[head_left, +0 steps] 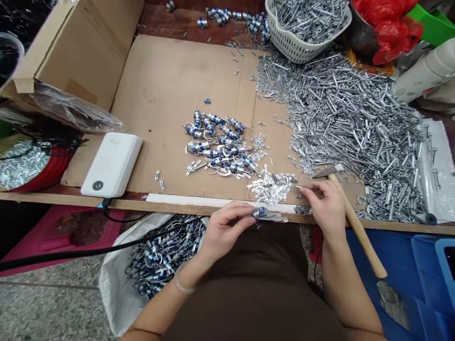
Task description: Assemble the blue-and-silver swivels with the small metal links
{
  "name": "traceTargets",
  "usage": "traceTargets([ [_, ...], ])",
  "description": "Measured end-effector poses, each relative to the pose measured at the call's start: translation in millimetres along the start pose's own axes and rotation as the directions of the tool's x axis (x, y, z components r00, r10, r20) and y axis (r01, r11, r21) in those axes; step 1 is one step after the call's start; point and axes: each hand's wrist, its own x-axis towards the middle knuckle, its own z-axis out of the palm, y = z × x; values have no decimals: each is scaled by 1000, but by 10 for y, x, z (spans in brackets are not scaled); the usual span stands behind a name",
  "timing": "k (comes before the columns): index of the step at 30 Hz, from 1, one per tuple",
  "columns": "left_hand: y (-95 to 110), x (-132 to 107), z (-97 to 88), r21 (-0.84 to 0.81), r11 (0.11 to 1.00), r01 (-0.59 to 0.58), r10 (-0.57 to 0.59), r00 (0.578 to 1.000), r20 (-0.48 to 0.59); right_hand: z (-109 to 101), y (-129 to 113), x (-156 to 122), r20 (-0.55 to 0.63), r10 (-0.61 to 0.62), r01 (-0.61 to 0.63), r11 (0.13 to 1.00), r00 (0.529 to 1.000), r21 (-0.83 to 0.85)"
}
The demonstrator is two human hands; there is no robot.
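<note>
Between the thumb and fingers of my left hand [227, 226] is a small blue and silver metal fitting [260, 211], held over the wooden table edge. My right hand [325, 203] pinches a tiny, thin metal piece [299, 187]; its exact kind is too small to make out. Just left of that hand lies a loose pile of small two-hole metal plates [272, 187]. Beyond both hands, a cluster of blue and silver fittings [220, 147] with curved wire ends rests on the cardboard sheet [159, 94]. A hammer [357, 227] lies beside my right wrist, its head on the table.
A large heap of metal eye bolts [355, 118] covers the right side, below a white basket [302, 49] of similar parts. At left stand a white power bank [112, 163] with a cable and a cardboard box [83, 47]. Under the edge sits a sack [113, 279] of fittings.
</note>
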Motion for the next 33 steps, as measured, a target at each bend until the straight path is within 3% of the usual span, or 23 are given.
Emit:
traceTargets([
  [2, 37, 0, 9, 206, 947, -247, 233, 968, 91, -57, -108, -145, 8, -61, 60, 993, 998, 104],
  [4, 71, 7, 23, 325, 851, -412, 371, 910, 184, -90, -237, -320, 66, -169, 158, 976, 983, 147],
  [7, 113, 19, 52, 393, 763, -513, 454, 858, 239, -85, -382, -545, 58, -326, 320, 944, 944, 84],
  [11, 164, 23, 78, 409, 733, -544, 488, 839, 242, -50, -411, -668, 3, -456, 455, 890, 890, 22],
  [15, 197, 10, 87, 381, 754, -536, 462, 844, 272, -70, -341, -651, 71, -508, 501, 860, 858, 101],
  [20, 178, -23, 119, 263, 890, -372, 341, 927, 156, -92, -224, -612, 193, -417, 372, 899, 888, 232],
  [24, 155, -45, 150, 218, 948, -232, 211, 971, 116, -52, -186, -632, 114, -502, 500, 865, 857, 47],
  [28, 146, -57, 163, 225, 959, -172, 154, 983, 98, -1, -192, -665, 11, -625, 619, 770, 780, -153],
  [33, 136, -78, 173, 284, 945, -160, 139, 986, 93, 52, -213, -698, -25, -686, 670, 718, 727, -190],
])
